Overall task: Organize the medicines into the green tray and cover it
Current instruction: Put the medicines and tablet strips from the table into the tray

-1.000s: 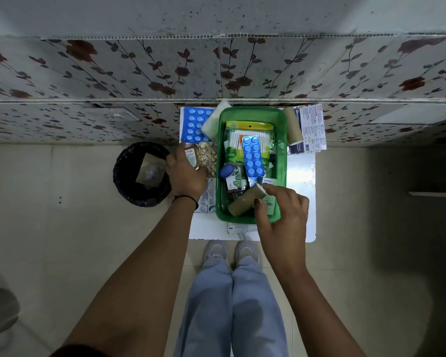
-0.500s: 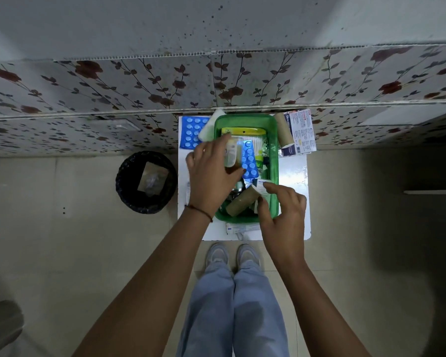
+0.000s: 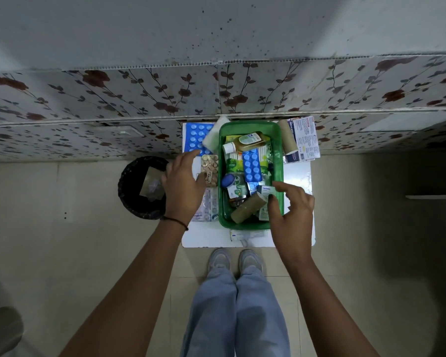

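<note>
The green tray (image 3: 278, 155) stands on a small white table (image 3: 298, 176) against the wall. Inside lie an amber bottle (image 3: 247, 141), a blue blister strip (image 3: 252, 166), a blue-capped jar (image 3: 233, 185), a brown roll (image 3: 247, 208) and small boxes. My left hand (image 3: 182, 188) hovers open left of the tray, over a gold blister strip (image 3: 209, 167) and silver strips (image 3: 207, 206) on the table. My right hand (image 3: 291, 215) rests open at the tray's near right corner, fingertips on a small white box (image 3: 264, 189).
A blue blister sheet (image 3: 197, 136) and white pad (image 3: 213, 137) lie at the table's back left. A cardboard roll (image 3: 289, 139) and printed box (image 3: 305, 139) sit at the back right. A black waste bin (image 3: 142, 188) stands on the floor left. My shoes (image 3: 234, 260) are below the table.
My left hand carried the amber bottle from the table's left into the tray, let it go at the far end, and drew back left over the blister strips. My right hand stayed at the tray.
</note>
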